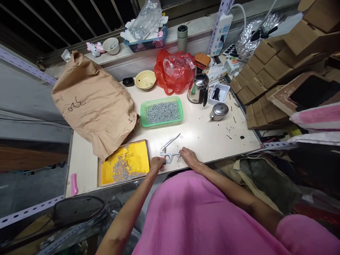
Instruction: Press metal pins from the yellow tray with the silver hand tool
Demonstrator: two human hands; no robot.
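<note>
On the table's front edge lies a silvery metal plier-like tool (173,154) with a loop-shaped opening and a long thin arm angled up and away. My left hand (157,164) pinches its left end, beside a small red-tinted part. My right hand (189,157) has its fingers curled at the tool's right end; what lies under the fingertips is hidden. Between the hands is a small scatter of tiny metal pieces (180,159). Left of my left hand, a yellow sheet (140,152) in a shallow tray carries many loose metal pins (122,170).
Beyond the tool stands a green basket (143,122) full of small metal pieces. A big brown paper sack (92,106) leans at the left. A steel kettle (198,90), a lidded metal pot (220,110) and a red plastic bag (170,76) stand farther back. Cardboard boxes (271,76) pile up right.
</note>
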